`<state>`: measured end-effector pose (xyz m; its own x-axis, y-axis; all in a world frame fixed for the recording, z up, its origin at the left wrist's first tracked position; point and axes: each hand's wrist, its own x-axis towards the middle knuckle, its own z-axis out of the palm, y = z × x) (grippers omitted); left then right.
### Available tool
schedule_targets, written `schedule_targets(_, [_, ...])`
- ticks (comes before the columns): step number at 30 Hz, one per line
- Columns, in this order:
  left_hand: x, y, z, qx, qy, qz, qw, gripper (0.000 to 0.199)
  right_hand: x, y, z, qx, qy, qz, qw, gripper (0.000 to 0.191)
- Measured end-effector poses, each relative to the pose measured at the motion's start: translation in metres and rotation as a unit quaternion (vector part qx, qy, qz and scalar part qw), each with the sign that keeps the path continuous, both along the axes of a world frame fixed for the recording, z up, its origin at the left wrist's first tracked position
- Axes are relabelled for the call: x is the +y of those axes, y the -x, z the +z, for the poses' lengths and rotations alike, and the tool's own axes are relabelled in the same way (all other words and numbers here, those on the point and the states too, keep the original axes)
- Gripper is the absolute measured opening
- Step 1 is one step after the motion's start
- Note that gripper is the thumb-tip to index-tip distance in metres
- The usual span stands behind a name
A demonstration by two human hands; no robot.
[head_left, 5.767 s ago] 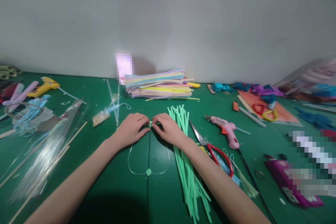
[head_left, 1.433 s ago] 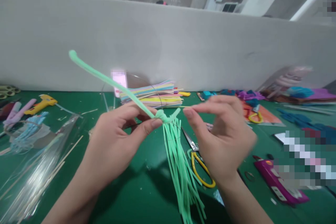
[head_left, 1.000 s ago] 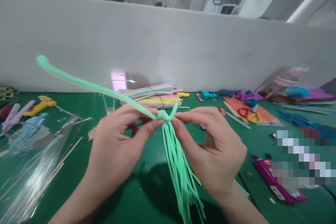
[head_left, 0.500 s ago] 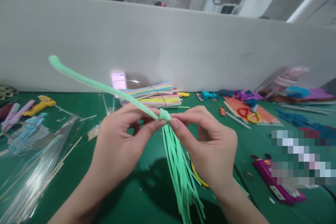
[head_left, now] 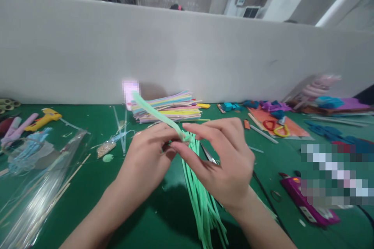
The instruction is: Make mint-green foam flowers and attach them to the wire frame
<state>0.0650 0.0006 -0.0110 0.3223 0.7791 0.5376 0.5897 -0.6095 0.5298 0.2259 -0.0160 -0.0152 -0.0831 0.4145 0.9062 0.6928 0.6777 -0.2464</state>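
Note:
A light green pipe cleaner (head_left: 157,114) is bent into a small coil at its lower end, its free end pointing up and left. My left hand (head_left: 149,149) pinches it at the coil. Closed about the same coil from the right, my right hand (head_left: 226,155) has its thumb tip close to the left fingers. The fingers partly cover the coil. Below them a bundle of green pipe cleaners (head_left: 198,198) lies on the table, partly behind my right hand. Scissors (head_left: 209,153) show behind that hand.
A pile of coloured pipe cleaners (head_left: 169,109) lies by the white partition (head_left: 187,50). To the left are a yellow glue gun (head_left: 46,118), a bag of beads (head_left: 106,148) and clear wrappers (head_left: 49,190). Red-and-yellow-handled scissors (head_left: 276,126) and a magenta box (head_left: 306,200) lie right.
The pipe cleaner's free end has swung right and down and looks shorter. My right thumb has moved left, under the coil, and its index finger has lifted a little.

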Motion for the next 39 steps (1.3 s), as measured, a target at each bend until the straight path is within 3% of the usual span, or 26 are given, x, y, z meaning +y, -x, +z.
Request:
schedule_targets(4, [0.001,-0.003,-0.001,0.017,-0.011,-0.003,1.000,0.022,0.004,0.000,-0.002,0.012,0.028,0.026,0.999,0.008])
schedule_targets(8, [0.002,-0.002,0.006,-0.027,0.058,-0.022,0.998,0.016,0.005,-0.006,-0.004,0.099,0.102,0.085,0.986,0.008])
schedule_targets(11, [-0.001,0.000,0.010,-0.063,0.099,-0.029,0.993,0.013,0.006,-0.011,-0.005,0.178,0.169,0.141,0.959,0.004])
schedule_targets(17, [-0.007,0.002,0.014,-0.105,0.132,-0.044,0.985,0.012,0.014,-0.015,-0.007,0.301,0.295,0.222,0.879,0.016])
schedule_targets(22, [-0.010,0.002,0.016,-0.113,0.122,-0.046,0.985,0.012,0.020,-0.013,-0.011,0.383,0.374,0.329,0.778,0.015])
schedule_targets(28, [-0.011,0.003,0.017,-0.124,0.122,-0.056,0.983,0.011,0.020,-0.009,-0.007,0.433,0.458,0.384,0.675,0.019])
schedule_targets(31, [-0.012,0.004,0.018,-0.125,0.127,-0.068,0.982,0.012,0.019,-0.006,-0.006,0.432,0.482,0.396,0.651,0.024])
schedule_targets(33, [-0.011,0.004,0.017,-0.127,0.124,-0.066,0.982,0.013,0.018,-0.004,-0.008,0.428,0.463,0.374,0.680,0.024])
schedule_targets(34, [-0.011,0.003,0.017,-0.126,0.120,-0.062,0.983,0.013,0.016,-0.003,-0.009,0.423,0.436,0.346,0.715,0.022])
schedule_targets(37, [-0.007,0.003,0.013,-0.118,0.102,-0.038,0.987,0.013,0.011,0.001,-0.012,0.356,0.277,0.199,0.870,0.009])
schedule_targets(39, [-0.005,0.002,0.011,-0.110,0.093,-0.026,0.989,0.012,0.008,0.002,-0.013,0.269,0.164,0.105,0.943,0.006])
